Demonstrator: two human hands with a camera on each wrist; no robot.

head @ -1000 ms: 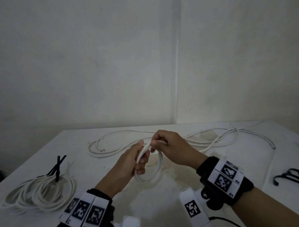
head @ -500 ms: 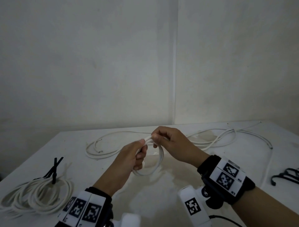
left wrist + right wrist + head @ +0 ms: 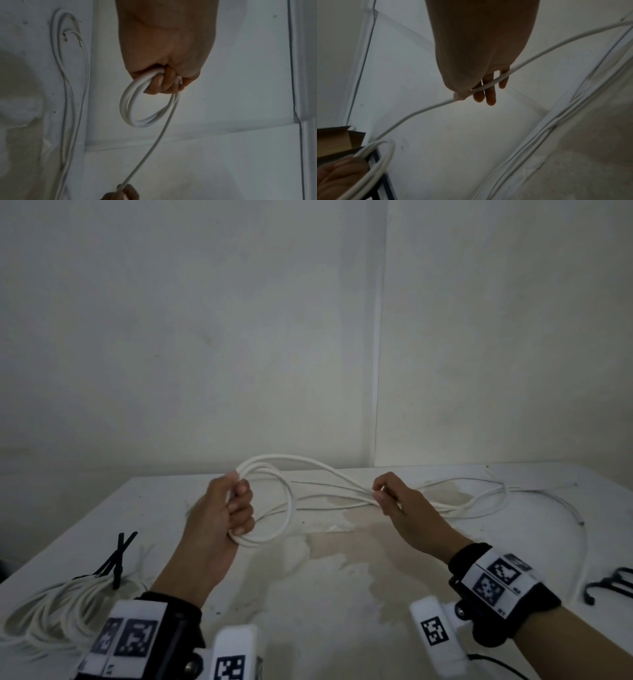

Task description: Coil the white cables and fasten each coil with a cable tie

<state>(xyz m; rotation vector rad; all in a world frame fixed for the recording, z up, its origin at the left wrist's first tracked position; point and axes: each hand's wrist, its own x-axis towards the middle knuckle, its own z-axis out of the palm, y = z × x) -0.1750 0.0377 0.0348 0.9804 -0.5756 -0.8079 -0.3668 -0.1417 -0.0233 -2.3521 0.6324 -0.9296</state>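
Over a stained white table (image 3: pixel 342 611) set into a room corner, we are partway through winding a white cable (image 3: pixel 329 474). Its loose length trails toward three o'clock and lies in long bends along the table's far edge. At eight o'clock rests a finished coil (image 3: pixel 58 607), already bound by a black cable tie (image 3: pixel 118 559); more black ties (image 3: pixel 609 583) lie at four o'clock by the right edge.

Our left hand (image 3: pixel 222 508) is clenched around a small coil (image 3: pixel 274 508) of about two turns, held clear of the table. Our right hand (image 3: pixel 397 498), toward two o'clock from it, pinches the running strand between thumb and fingers, the strand arcing between the two hands.

To wind well, we judge each new turn should match the loop already in the fist, with the right hand letting the cable slide so no twist builds.

Open room lies at six o'clock, in front of us. The wall stands close behind at twelve, and slack near the right edge could slip off.
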